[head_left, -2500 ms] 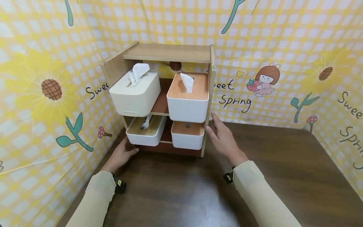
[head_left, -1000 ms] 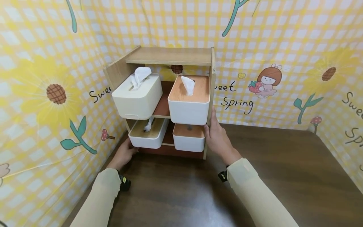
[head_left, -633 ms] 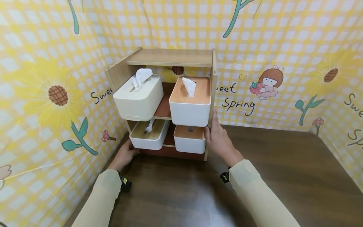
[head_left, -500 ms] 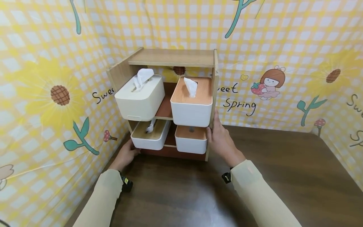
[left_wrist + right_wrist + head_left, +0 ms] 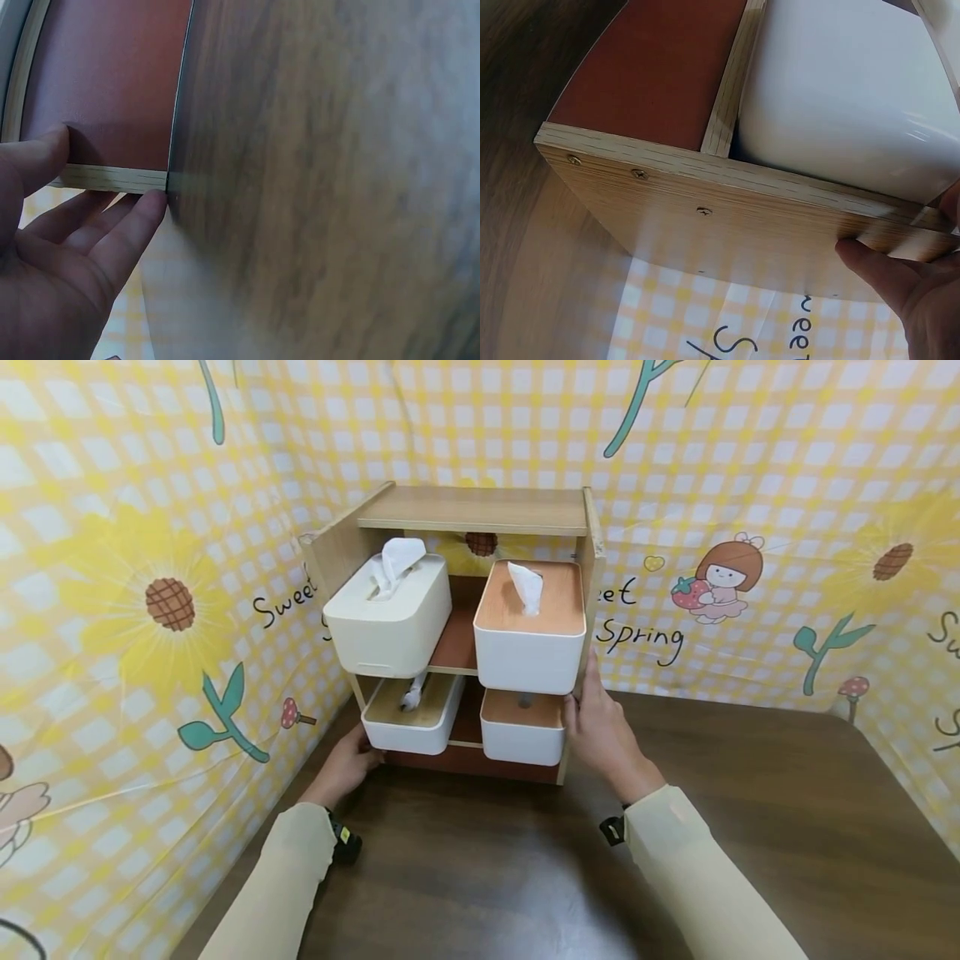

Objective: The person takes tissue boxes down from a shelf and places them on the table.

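A small wooden shelf (image 5: 472,508) stands on the table, with tissue boxes on its two levels. On top are a cream tissue box (image 5: 367,643) and a white one with a wood lid (image 5: 528,658). Below them sit two shallower white boxes, a left box (image 5: 405,738) and a right box (image 5: 522,742). My left hand (image 5: 347,767) grips the shelf's lower left side, thumb over the red-brown front panel (image 5: 112,82), fingers outside. Against the right side panel (image 5: 765,244) is my right hand (image 5: 606,735), thumb at its front edge and fingers along the outer face.
The dark wooden table (image 5: 480,868) extends in front and to the right. Yellow checked cloth (image 5: 712,468) with flower prints hangs behind and at both sides. The left cloth comes close to my left hand.
My right hand came in from slightly apart and took hold of the right panel. Then the shelf shifted right against the wall print, carrying its boxes, with both hands on it.
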Available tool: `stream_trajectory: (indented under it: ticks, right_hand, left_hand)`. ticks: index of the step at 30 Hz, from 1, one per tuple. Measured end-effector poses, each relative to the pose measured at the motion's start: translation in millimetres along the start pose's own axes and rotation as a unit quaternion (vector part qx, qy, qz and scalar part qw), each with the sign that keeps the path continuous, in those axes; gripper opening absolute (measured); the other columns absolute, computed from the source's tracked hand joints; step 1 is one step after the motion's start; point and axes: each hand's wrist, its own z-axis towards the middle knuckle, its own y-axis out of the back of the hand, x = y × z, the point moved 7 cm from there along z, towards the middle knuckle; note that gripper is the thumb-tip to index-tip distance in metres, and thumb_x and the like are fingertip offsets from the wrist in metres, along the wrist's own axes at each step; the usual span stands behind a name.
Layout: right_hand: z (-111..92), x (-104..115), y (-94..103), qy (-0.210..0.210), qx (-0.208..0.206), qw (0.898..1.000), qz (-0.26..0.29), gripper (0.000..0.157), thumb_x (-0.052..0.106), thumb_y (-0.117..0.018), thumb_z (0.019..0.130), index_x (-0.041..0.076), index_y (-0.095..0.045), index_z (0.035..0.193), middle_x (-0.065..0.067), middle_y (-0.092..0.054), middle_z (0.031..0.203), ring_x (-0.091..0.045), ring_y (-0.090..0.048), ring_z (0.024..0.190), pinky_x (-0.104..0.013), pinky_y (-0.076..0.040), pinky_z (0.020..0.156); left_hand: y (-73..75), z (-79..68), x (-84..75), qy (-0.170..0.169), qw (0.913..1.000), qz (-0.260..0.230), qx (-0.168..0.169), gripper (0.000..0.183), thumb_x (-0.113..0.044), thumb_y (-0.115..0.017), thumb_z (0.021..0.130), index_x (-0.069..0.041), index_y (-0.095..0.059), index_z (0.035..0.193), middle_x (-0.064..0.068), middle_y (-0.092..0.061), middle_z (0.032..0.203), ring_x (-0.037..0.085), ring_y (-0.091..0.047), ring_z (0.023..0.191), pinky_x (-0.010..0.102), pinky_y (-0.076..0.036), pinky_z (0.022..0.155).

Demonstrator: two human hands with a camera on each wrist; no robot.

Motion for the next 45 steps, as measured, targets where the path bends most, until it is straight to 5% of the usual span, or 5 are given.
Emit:
stream_trajectory:
  ticks: [13,23,34,41,45]
  right_hand:
    - [-4.6,-10.8,10.6,0.005,-0.015,1.0,-0.002,0.076,0.019,-0.046,0.101,0.006,0.005,0.155,-0.035,-0.04,0.14,-0.046,-0.063,0.081,-0.058,-0.05,0.071]
    - [-5.1,-16.8,20.0,0.011,-0.027,1.0,-0.005,0.075,0.016,-0.047,0.1,0.0,0.002,0.154,-0.039,-0.042,0.136,-0.052,-0.06,0.09,-0.06,-0.048,0.077]
    - [-13.0,-26.5,27.2,0.002,-0.026,1.0,0.0,0.074,0.017,-0.048,0.1,0.0,0.001,0.154,-0.038,-0.04,0.138,-0.052,-0.06,0.094,-0.06,-0.047,0.08]
    - [-16.5,-32.2,34.7,-0.001,-0.04,0.999,-0.005,0.075,0.016,-0.049,0.1,0.001,0.001,0.155,-0.041,-0.053,0.12,-0.05,-0.062,0.085,-0.06,-0.049,0.072]
    - [-19.2,-36.7,37.8,-0.003,-0.04,0.999,-0.003,0.076,0.017,-0.048,0.1,0.004,0.003,0.155,-0.04,-0.051,0.124,-0.051,-0.061,0.089,-0.061,-0.048,0.074]
  left_hand:
    - [-12.3,2.4,-11.4,-0.019,0.9997,-0.013,0.004,0.046,0.001,-0.057,0.094,-0.002,-0.045,0.138,0.019,-0.062,0.113,0.027,-0.059,0.085,0.036,-0.048,0.07]
    - [-18.9,4.7,-19.1,-0.028,0.9993,-0.022,0.006,0.048,0.003,-0.057,0.093,-0.006,-0.047,0.139,0.017,-0.062,0.113,0.026,-0.059,0.085,0.037,-0.05,0.07]
    - [-31.4,0.6,-21.1,-0.01,0.9964,-0.081,0.023,0.054,0.002,-0.059,0.094,-0.003,-0.042,0.145,0.021,-0.06,0.119,0.032,-0.062,0.094,0.043,-0.053,0.077]
    - [-37.4,2.1,-26.4,-0.013,0.9978,-0.062,0.022,0.052,0.003,-0.058,0.093,-0.009,-0.046,0.142,0.016,-0.062,0.116,0.029,-0.062,0.091,0.037,-0.053,0.075]
    - [-43.1,2.6,-28.0,-0.011,0.9969,-0.073,0.025,0.053,0.004,-0.057,0.094,-0.007,-0.044,0.144,0.018,-0.062,0.116,0.032,-0.062,0.093,0.04,-0.054,0.077]
